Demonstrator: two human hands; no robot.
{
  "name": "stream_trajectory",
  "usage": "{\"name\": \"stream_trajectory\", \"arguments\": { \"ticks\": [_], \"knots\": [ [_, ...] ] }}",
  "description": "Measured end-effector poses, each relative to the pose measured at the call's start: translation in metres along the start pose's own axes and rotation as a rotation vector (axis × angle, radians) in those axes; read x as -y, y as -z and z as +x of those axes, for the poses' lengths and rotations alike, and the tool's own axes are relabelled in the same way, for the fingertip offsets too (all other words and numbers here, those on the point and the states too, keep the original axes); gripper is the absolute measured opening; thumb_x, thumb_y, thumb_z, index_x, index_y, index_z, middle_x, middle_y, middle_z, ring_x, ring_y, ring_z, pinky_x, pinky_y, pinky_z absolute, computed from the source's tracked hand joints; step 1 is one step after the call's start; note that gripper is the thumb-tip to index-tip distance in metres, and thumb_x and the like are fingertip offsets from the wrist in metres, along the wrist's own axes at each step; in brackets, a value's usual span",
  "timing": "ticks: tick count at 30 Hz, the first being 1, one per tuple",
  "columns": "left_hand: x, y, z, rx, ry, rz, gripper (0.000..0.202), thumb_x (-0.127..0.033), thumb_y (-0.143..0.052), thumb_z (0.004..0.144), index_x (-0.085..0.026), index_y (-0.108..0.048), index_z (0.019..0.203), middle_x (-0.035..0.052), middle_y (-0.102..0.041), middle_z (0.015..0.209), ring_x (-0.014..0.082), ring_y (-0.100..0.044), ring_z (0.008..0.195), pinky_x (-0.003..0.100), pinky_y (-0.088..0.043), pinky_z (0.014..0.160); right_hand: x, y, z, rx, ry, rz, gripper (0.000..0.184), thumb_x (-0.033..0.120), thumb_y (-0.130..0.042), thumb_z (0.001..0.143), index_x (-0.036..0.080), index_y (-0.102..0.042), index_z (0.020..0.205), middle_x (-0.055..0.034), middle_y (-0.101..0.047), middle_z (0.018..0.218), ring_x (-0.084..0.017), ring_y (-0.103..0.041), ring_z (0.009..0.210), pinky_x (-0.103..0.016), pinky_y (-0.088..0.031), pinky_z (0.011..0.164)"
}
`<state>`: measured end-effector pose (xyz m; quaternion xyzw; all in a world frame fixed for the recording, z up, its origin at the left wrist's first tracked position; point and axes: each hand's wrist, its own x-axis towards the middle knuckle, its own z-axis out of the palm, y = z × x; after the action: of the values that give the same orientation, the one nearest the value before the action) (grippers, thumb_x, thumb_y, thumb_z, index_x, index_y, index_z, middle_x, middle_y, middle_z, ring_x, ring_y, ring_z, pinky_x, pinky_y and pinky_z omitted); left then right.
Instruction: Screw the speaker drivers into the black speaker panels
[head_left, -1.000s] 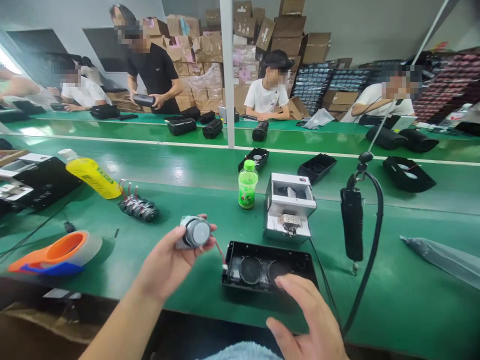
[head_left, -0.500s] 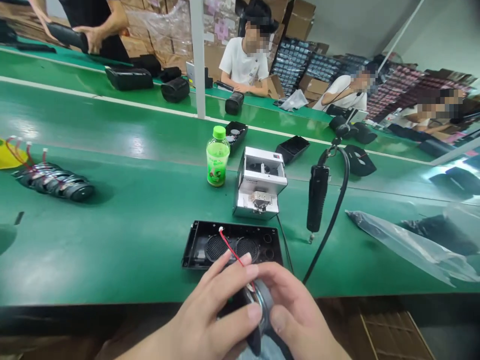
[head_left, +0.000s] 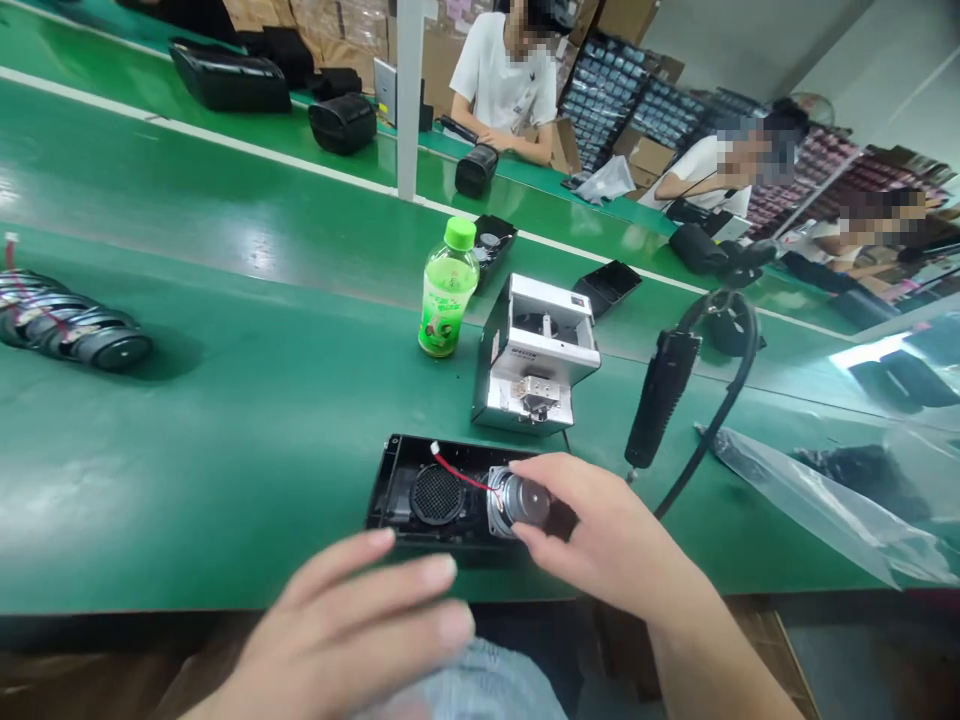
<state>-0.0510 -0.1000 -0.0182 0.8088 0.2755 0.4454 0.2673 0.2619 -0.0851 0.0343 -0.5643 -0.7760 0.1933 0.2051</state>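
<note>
Workbench (head_left: 225, 470), one, long, glossy green surface, with a second green bench (head_left: 187, 150) beyond it on the far side, carrying several black speaker units, one of them (head_left: 342, 123) rounded and bag-shaped; two seated co-workers (head_left: 506, 75) (head_left: 712, 165) in white T-shirts at the far bench. Screw feeder (head_left: 536, 355), one, silver and white metal box, open-topped, standing at mid-bench. Black plastic trays, two: one (head_left: 491, 250) just beyond the feeder's left side with small round parts inside, one (head_left: 606, 285) to its far right. Bottle (head_left: 448, 290), one, plastic, green cap and green liquid, upright left of the feeder. Electric screwdriver (head_left: 660, 395), one, black, tilted on a black cable (head_left: 720, 400), right of the feeder. Plastic bag (head_left: 817, 500), one, clear and creased, lying near right. Speaker drivers (head_left: 67, 325), a stacked row at far left, exact count hidden, round and metal-backed, with red leads. Speaker housing (head_left: 379, 510), one, black plastic, rectangular, open-faced, near centre, with a round mesh grille (head_left: 437, 494) in its left half. Speaker driver (head_left: 517, 503), one, round, metal-backed, seated in the housing's right half, its red wire (head_left: 465, 476) running left across the housing. Right hand (head_left: 600, 525) pressed down on the driver, fingers and thumb closed over it. Left hand (head_left: 352, 625) near the bench's near edge, fingers together and slightly curled, touching nothing on the bench.
</note>
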Motion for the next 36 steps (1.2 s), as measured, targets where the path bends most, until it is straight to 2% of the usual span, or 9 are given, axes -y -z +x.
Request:
{"name": "stream_trajectory", "arguments": {
  "ticks": [3, 6, 11, 17, 22, 26, 30, 33, 36],
  "knots": [
    [0.029, 0.003, 0.011, -0.114, 0.149, 0.094, 0.096, -0.041, -0.085, 0.093, -0.049, -0.033, 0.174, -0.0013, -0.049, 0.177, 0.0382, -0.053, 0.158, 0.066, -0.043, 0.134, -0.008, -0.003, 0.008, 0.108, -0.041, -0.091, 0.041, 0.023, -0.084, 0.089, 0.024, -0.075, 0.128, -0.0084, -0.086, 0.121, -0.027, -0.084, 0.105, -0.043, -0.071, 0.091],
    [0.059, -0.002, 0.015, 0.026, 0.304, 0.08, 0.119, -0.05, -0.092, 0.085, -0.042, -0.019, 0.179, 0.0082, -0.028, 0.187, 0.0468, -0.037, 0.167, 0.07, -0.04, 0.133, -0.013, -0.007, 0.014, 0.213, -0.028, -0.159, 0.039, 0.028, -0.084, 0.094, 0.022, -0.074, 0.131, -0.0112, -0.084, 0.131, -0.03, -0.083, 0.114, -0.048, -0.071, 0.098],
    [0.084, -0.01, 0.014, 0.147, 0.363, 0.016, 0.105, -0.051, -0.088, 0.09, -0.043, -0.028, 0.177, 0.0077, -0.04, 0.182, 0.044, -0.044, 0.164, 0.064, -0.045, 0.132, -0.015, -0.009, 0.022, 0.344, 0.015, -0.23, 0.035, 0.032, -0.079, 0.099, 0.023, -0.074, 0.133, -0.0126, -0.08, 0.14, -0.033, -0.081, 0.121, -0.053, -0.07, 0.101],
    [0.072, -0.011, 0.017, 0.106, 0.448, -0.022, 0.096, -0.057, -0.086, 0.091, -0.046, -0.036, 0.173, 0.0035, -0.043, 0.181, 0.0419, -0.044, 0.164, 0.06, -0.042, 0.135, -0.018, -0.009, 0.022, 0.4, 0.044, -0.27, 0.037, 0.04, -0.076, 0.102, 0.021, -0.074, 0.134, -0.0143, -0.08, 0.142, -0.036, -0.081, 0.122, -0.056, -0.071, 0.1],
    [0.074, -0.009, 0.017, 0.127, 0.422, 0.015, 0.094, -0.057, -0.084, 0.094, -0.039, -0.037, 0.173, 0.0085, -0.043, 0.18, 0.0405, -0.045, 0.164, 0.058, -0.044, 0.134, -0.022, -0.007, 0.021, 0.404, 0.063, -0.296, 0.042, 0.043, -0.072, 0.104, 0.022, -0.073, 0.141, -0.011, -0.079, 0.146, -0.033, -0.08, 0.128, -0.054, -0.07, 0.107],
    [0.079, -0.008, 0.017, 0.153, 0.383, 0.051, 0.098, -0.058, -0.085, 0.093, -0.035, -0.035, 0.174, 0.013, -0.043, 0.18, 0.0383, -0.045, 0.165, 0.056, -0.045, 0.134, -0.021, -0.004, 0.023, 0.387, 0.122, -0.309, 0.04, 0.033, -0.077, 0.1, 0.022, -0.075, 0.139, -0.0091, -0.081, 0.142, -0.031, -0.082, 0.125, -0.049, -0.072, 0.105],
    [0.072, -0.007, 0.017, 0.193, 0.312, 0.052, 0.111, -0.071, -0.085, 0.088, -0.033, -0.028, 0.175, 0.017, -0.044, 0.179, 0.0361, -0.047, 0.163, 0.054, -0.047, 0.132, -0.032, -0.011, 0.014, 0.303, 0.242, -0.293, 0.034, 0.023, -0.072, 0.101, 0.021, -0.076, 0.134, -0.0106, -0.084, 0.133, -0.029, -0.086, 0.111, -0.042, -0.076, 0.091],
    [0.072, 0.014, 0.017, 0.1, 0.25, 0.258, 0.114, -0.093, -0.072, 0.082, -0.032, -0.037, 0.171, 0.0148, -0.058, 0.167, 0.0335, -0.062, 0.15, 0.046, -0.058, 0.122, -0.053, -0.022, -0.001, 0.187, 0.327, -0.408, 0.043, 0.035, -0.067, 0.105, 0.028, -0.068, 0.148, -0.0062, -0.081, 0.141, -0.028, -0.085, 0.115, -0.045, -0.075, 0.095],
    [0.09, 0.068, 0.021, -0.18, 0.351, 0.634, 0.074, -0.076, -0.063, 0.101, -0.028, -0.055, 0.157, 0.0151, -0.07, 0.145, 0.0332, -0.068, 0.135, 0.048, -0.058, 0.115, -0.067, -0.025, -0.014, 0.129, 0.35, -0.531, 0.055, 0.052, -0.066, 0.105, 0.033, -0.063, 0.156, -0.0045, -0.075, 0.153, -0.031, -0.082, 0.123, -0.048, -0.075, 0.098]
  ]
}}
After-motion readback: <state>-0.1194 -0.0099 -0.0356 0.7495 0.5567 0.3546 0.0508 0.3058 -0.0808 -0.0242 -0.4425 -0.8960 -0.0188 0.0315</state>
